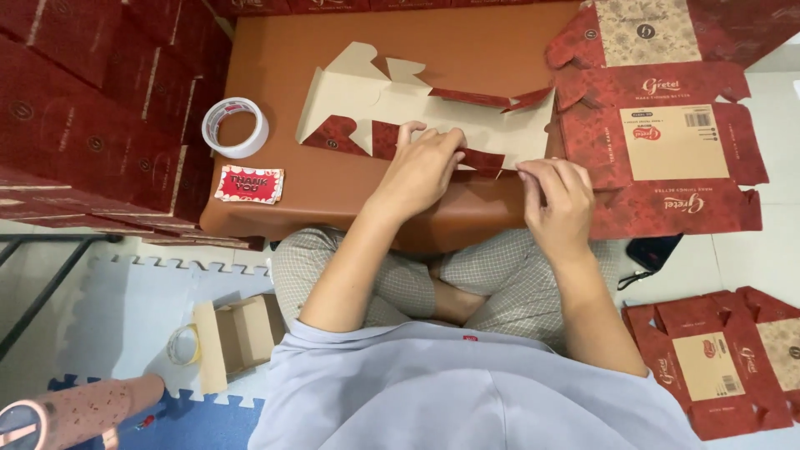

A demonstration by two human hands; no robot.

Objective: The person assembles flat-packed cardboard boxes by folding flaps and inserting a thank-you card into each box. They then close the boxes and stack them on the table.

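I am pressing my left hand [423, 167] flat on the box sheet [433, 117] lying lengthwise ahead, while my right hand [558, 204] is pinching its near edge.

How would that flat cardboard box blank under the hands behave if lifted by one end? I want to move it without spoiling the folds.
The box blank would probably sag and hinge at its creases, since its flaps already stand up. It looks thin, so likely light. Both the left hand and right hand press it flat.
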